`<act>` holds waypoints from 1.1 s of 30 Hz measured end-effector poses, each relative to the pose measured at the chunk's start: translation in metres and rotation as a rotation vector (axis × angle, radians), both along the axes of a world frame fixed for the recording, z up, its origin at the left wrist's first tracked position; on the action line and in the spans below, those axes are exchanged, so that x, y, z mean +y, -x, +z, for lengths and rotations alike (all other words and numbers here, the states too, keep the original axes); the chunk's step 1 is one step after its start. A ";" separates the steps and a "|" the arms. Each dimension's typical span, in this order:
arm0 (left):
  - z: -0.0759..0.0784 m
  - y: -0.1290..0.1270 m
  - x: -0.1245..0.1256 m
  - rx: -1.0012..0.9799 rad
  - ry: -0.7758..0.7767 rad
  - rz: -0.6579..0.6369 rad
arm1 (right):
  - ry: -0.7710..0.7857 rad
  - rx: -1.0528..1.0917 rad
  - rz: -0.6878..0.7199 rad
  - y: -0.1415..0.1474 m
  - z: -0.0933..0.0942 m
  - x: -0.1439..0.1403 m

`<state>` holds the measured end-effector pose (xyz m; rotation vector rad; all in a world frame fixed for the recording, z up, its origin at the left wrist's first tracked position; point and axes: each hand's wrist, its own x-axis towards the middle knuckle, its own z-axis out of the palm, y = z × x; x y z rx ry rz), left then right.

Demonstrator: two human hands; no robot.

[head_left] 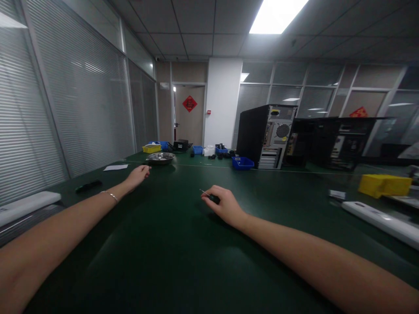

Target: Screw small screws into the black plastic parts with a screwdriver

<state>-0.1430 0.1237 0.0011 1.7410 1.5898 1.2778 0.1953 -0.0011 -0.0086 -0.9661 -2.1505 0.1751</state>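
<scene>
My right hand [224, 203] is closed around a small screwdriver [214, 199] above the middle of the green table [157, 244]. Its thin metal shaft points up and to the left, and my fingers cover part of the dark handle. My left hand [137, 176] is stretched forward on the left, just in front of a round shiny metal dish [161, 158]. Its fingers are curled together; whether they pinch anything small is too unclear to see. Small items seem to lie in the dish, but I cannot make them out.
A black computer tower [253, 135] stands at the back right, beside a blue bin [242, 163]. A yellow bin [382, 185] and a long white object [381, 220] lie at the right. On the left are a white paper [115, 167] and a dark object [88, 186].
</scene>
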 end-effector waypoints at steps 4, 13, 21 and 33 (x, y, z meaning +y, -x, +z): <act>-0.011 -0.049 -0.009 0.030 0.010 -0.258 | 0.022 0.016 -0.023 -0.002 -0.001 0.004; -0.016 -0.085 -0.037 0.063 0.136 -0.590 | -0.035 0.033 -0.050 -0.003 -0.001 0.013; -0.011 -0.094 -0.048 -0.076 0.224 -0.730 | 0.003 -0.034 -0.391 -0.083 0.037 0.069; -0.006 -0.121 -0.080 -0.329 0.377 -0.898 | 0.160 -0.287 -0.207 -0.060 -0.007 0.081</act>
